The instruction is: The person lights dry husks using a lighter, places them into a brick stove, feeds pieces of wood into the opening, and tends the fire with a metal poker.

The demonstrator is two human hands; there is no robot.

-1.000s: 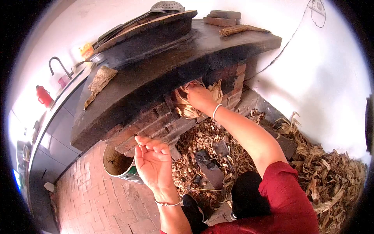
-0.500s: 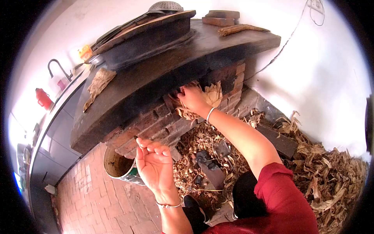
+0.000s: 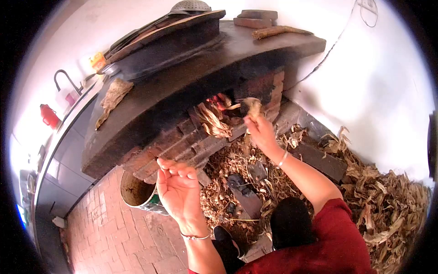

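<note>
The right hand (image 3: 261,133) has its fingers closed on a dry husk (image 3: 253,107), blurred, just outside the stove opening; how firmly it is pinched, I cannot tell. The husk is light and loose, so a slack pinch could let it slip onto the scraps (image 3: 219,182) below.

Beside it, more husks (image 3: 213,121) stick out of the opening over the brick edge, close to a red glow (image 3: 220,100). Flame could creep along them to the outer ends, and a burning piece could tip out and light the dry litter. Fingers brought too near that glow could get burned.

The left hand (image 3: 180,189) is apart from the stove (image 3: 182,84), palm up, fingers loosely curled, with nothing clearly in it. Farther out, a big heap of husks (image 3: 388,210) lies by the wall, and a stray spark there could spread quickly. The shoe (image 3: 222,234) near the litter is exposed too.
</note>
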